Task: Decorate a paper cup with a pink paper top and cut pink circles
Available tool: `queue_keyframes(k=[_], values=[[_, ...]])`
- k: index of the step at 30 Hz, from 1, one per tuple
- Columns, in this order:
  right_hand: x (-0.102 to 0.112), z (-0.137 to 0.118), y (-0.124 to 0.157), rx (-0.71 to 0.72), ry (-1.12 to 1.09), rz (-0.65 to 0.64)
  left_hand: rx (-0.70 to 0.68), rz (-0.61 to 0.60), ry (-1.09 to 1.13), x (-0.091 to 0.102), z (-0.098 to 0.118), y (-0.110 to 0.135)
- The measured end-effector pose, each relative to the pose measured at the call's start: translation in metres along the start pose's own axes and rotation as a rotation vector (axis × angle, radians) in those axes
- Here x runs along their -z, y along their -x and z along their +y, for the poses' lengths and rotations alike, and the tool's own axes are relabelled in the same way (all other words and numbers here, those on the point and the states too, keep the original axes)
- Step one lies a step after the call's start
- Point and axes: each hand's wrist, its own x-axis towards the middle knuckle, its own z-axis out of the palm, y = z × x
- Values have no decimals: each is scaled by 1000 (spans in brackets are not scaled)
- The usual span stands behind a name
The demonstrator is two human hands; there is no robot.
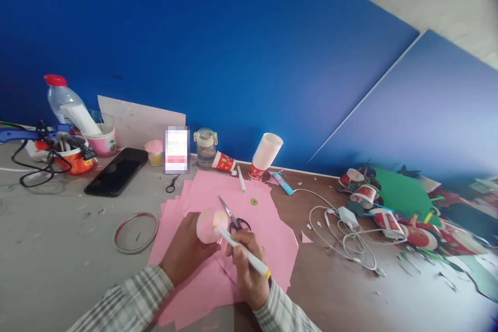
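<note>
From my station: left hand (184,250) curls round the yellow-spotted pink disc (208,224), above pink paper sheets (274,251) at near centre, presumably steadying it. I log scissors (233,218) just beyond the right hand (249,264), which pinches a white marker (246,254) slantwise, likely for tip control.

My left hand (185,247) curled in a grip, the left forearm (134,290) angled from eight o'clock, while my right hand (249,268) pinched between thumb (241,260) and bent fingers (252,243), the right forearm (283,310) at five o'clock.
</note>
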Motion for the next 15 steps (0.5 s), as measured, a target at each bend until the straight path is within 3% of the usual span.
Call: queue_keyframes(k=[15], values=[[-2,-5,-4,-14,-83,-14,-7,3,-3,0,2,0]])
